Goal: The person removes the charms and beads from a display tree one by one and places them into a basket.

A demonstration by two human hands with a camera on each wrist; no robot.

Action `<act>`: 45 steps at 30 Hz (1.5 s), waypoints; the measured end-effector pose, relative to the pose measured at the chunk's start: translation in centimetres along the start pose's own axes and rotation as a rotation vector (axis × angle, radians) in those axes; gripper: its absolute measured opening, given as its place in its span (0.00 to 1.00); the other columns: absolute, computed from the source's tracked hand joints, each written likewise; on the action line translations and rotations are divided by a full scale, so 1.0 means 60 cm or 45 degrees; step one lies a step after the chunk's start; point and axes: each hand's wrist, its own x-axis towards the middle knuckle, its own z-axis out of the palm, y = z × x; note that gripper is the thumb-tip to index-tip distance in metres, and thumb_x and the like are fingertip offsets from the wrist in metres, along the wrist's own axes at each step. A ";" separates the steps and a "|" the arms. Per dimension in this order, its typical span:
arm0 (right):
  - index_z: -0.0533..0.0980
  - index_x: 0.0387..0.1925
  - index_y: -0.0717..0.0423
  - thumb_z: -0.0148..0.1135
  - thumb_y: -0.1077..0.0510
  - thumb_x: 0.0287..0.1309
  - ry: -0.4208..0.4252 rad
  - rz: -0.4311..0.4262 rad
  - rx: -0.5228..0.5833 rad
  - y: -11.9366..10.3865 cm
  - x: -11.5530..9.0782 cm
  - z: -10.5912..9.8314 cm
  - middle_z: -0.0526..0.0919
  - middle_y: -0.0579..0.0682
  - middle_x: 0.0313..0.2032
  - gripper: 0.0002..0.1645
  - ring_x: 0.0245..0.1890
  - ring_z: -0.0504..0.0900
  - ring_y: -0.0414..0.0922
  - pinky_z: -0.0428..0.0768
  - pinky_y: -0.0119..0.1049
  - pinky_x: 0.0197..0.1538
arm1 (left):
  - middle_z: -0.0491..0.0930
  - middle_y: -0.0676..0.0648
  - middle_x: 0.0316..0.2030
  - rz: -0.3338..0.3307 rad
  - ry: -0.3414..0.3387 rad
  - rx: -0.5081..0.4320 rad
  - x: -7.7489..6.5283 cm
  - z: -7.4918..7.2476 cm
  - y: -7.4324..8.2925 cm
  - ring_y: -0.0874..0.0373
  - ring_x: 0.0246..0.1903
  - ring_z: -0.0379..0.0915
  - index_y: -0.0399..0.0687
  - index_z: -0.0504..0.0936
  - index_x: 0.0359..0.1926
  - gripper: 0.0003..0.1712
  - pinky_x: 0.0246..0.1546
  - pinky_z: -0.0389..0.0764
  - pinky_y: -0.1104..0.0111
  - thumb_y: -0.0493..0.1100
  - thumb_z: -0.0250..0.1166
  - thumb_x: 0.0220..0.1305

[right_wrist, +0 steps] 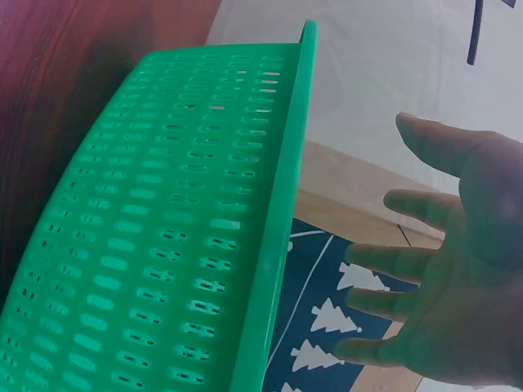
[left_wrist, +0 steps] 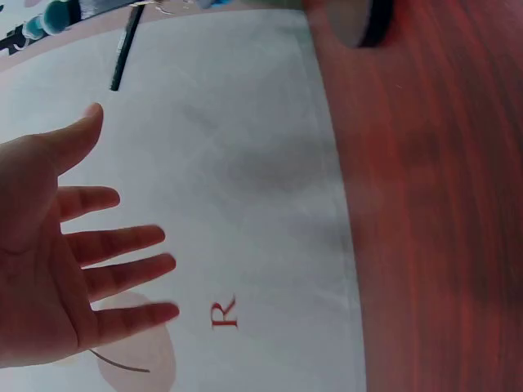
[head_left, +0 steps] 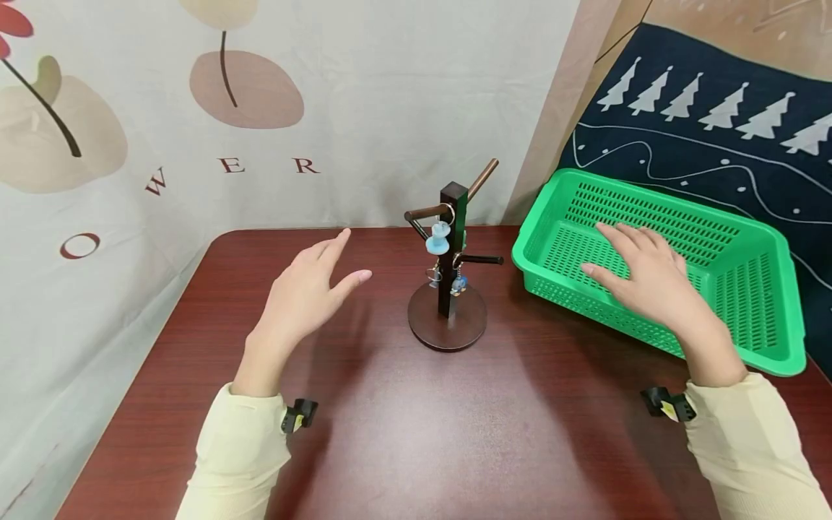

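My left hand (head_left: 304, 292) hovers left of a dark wooden peg stand (head_left: 448, 274), its fingers straight and thumb spread. Nothing is in it, and the left wrist view shows the bare palm (left_wrist: 37, 253). Over the near side of a green plastic basket (head_left: 536, 271) my right hand (head_left: 650, 278) is held with fingers extended, also holding nothing. From the stand's pegs hang several small keyrings: a light blue charm (head_left: 438, 238) on an upper peg, a blue figure charm (head_left: 458, 284) lower right, and another small charm (head_left: 434, 274) lower left, partly hidden by the post.
The stand's round base (head_left: 422, 332) rests on a reddish-brown table (head_left: 448, 433), with the basket at its back right. Behind hang a pale printed cloth (head_left: 390, 94) and a dark blue cloth with white trees (head_left: 695, 152). Both wrists carry small black cameras.
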 end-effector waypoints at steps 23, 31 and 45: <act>0.66 0.59 0.59 0.53 0.48 0.62 0.016 -0.002 0.438 -0.029 0.016 -0.007 0.75 0.60 0.49 0.29 0.45 0.74 0.54 0.70 0.44 0.46 | 0.82 0.48 0.35 0.199 0.305 -0.585 0.022 -0.061 0.099 0.58 0.29 0.78 0.43 0.78 0.50 0.19 0.34 0.74 0.67 0.39 0.64 0.57; 0.67 0.59 0.61 0.53 0.50 0.62 -0.030 -0.043 0.473 -0.035 0.020 -0.005 0.77 0.58 0.45 0.27 0.45 0.74 0.52 0.69 0.35 0.43 | 0.82 0.50 0.32 0.245 0.281 -0.728 0.022 -0.080 0.131 0.63 0.33 0.77 0.44 0.81 0.44 0.14 0.37 0.75 0.71 0.38 0.66 0.54; 0.70 0.56 0.61 0.54 0.53 0.62 -0.055 -0.110 0.486 -0.045 0.027 -0.005 0.78 0.58 0.43 0.24 0.42 0.74 0.48 0.71 0.30 0.39 | 0.81 0.53 0.28 0.236 0.314 -0.730 0.015 -0.090 0.152 0.63 0.24 0.74 0.47 0.83 0.35 0.07 0.28 0.71 0.71 0.44 0.64 0.57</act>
